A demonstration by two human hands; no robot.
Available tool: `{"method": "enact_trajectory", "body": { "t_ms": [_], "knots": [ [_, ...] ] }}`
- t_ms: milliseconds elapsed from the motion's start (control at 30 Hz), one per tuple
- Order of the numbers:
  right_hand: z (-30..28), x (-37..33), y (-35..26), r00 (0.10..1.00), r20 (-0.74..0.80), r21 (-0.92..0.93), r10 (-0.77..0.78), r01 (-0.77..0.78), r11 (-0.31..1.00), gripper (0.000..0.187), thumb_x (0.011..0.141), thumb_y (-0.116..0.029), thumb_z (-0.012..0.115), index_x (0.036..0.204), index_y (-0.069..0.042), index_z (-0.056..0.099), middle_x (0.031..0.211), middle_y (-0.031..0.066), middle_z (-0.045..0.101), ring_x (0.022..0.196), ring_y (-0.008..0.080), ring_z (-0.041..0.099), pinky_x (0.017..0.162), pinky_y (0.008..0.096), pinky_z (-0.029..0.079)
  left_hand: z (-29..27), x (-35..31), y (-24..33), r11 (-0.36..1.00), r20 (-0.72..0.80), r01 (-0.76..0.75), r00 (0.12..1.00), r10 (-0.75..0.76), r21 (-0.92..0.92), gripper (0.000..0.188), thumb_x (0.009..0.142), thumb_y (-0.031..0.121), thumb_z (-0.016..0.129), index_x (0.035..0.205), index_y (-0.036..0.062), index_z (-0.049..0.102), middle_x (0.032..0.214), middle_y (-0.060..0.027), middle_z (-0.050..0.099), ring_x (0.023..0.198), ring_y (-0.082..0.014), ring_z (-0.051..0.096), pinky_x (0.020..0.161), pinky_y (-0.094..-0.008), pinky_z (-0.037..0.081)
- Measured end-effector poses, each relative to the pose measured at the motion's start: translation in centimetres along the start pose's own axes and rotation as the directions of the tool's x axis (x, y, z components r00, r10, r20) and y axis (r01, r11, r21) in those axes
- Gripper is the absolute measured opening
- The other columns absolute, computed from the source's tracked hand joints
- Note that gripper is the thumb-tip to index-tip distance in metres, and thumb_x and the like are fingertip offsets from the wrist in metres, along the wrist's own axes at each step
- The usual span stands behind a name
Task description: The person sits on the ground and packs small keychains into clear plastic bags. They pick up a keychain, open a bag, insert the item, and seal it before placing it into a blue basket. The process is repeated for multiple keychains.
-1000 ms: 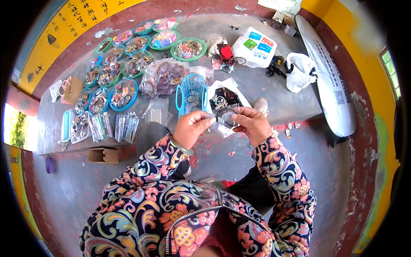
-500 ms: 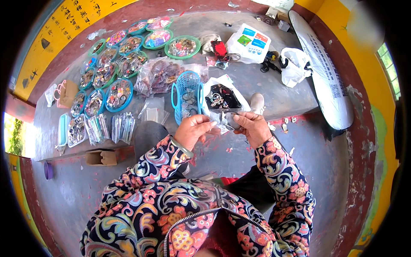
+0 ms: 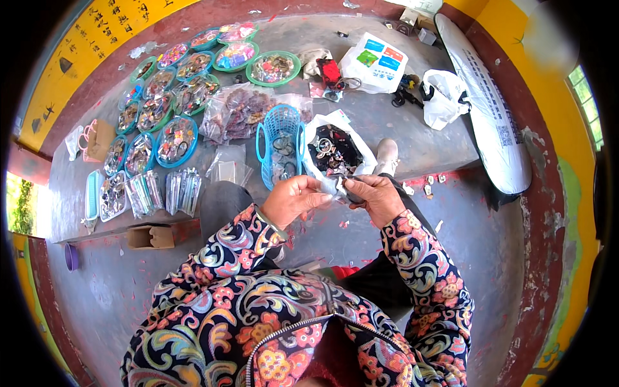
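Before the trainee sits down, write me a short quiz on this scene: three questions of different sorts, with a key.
1. True or false: the blue basket is immediately left of an open white bag.
2. Choose one. The pail at far left is: A) green, B) purple, C) red.
3. Short answer: which hand has its thumb on the small dark item?

Key: 1. True. 2. B. 3. The right hand.
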State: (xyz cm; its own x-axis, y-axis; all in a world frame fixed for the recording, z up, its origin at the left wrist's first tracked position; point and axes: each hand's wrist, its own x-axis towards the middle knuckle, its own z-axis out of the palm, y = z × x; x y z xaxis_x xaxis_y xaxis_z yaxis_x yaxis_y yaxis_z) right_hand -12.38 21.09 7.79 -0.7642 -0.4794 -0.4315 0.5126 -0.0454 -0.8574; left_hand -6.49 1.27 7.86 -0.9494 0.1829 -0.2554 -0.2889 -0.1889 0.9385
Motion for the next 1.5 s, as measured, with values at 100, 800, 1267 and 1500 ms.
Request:
{"method": "enact_trajectory", "body": {
  "t_ms": [100,800,1267,1500],
  "knots": [
    [0.5,0.0,0.2,0.998,0.03,-0.123,-0.051,0.054,0.991,0.018,0.077,-0.015,0.066,0.087,0.001,0.065,0.073,0.0045,0.063,0.063,0.0108,0.057,0.054,0.0235,0.045,-0.4,0.4,-0.9,0.999,0.069,0.013,0.997,-0.017,0.049,0.017,0.081,0.017,0.062,0.087,0.002,0.059,0.068,0.0026,0.057,0.057,-0.0033,0.052,0.046,-0.0164,0.037],
    [-0.5,0.6,-0.4,0.999,-0.007,-0.347,0.051,-0.051,0.936,0.026,0.086,-0.021,0.053,0.099,0.001,0.059,0.084,0.0072,0.062,0.072,0.0134,0.059,0.059,0.0232,0.045,-10.0,1.9,-7.8,0.941,-0.305,0.079,0.934,-0.186,-0.33,0.015,0.08,0.012,0.059,0.091,0.0021,0.055,0.08,-0.0065,0.061,0.062,-0.0098,0.057,0.049,-0.0182,0.04],
    [-0.5,1.0,-0.1,0.995,0.013,-0.381,0.094,-0.083,0.921,0.025,0.085,-0.017,0.052,0.097,0.003,0.06,0.084,0.0091,0.063,0.07,0.0136,0.06,0.059,0.023,0.046,-13.1,10.3,-11.2,0.933,-0.429,0.104,0.867,-0.255,-0.345,0.025,0.08,0.009,0.059,0.1,0.0011,0.047,0.081,-0.0113,0.057,0.073,-0.0204,0.06,0.062,-0.0322,0.053],
    [-0.1,0.0,-0.6,0.995,0.051,-0.388,0.082,-0.056,0.92,0.023,0.087,-0.015,0.049,0.097,0.003,0.059,0.083,0.0084,0.062,0.071,0.0136,0.06,0.059,0.0229,0.045,-13.6,0.3,-6.7,0.982,-0.305,0.12,0.939,-0.16,-0.146,0.021,0.087,0.017,0.052,0.098,-0.0004,0.055,0.089,-0.011,0.062,0.077,-0.0154,0.061,0.063,-0.0234,0.049]
  ]
}}
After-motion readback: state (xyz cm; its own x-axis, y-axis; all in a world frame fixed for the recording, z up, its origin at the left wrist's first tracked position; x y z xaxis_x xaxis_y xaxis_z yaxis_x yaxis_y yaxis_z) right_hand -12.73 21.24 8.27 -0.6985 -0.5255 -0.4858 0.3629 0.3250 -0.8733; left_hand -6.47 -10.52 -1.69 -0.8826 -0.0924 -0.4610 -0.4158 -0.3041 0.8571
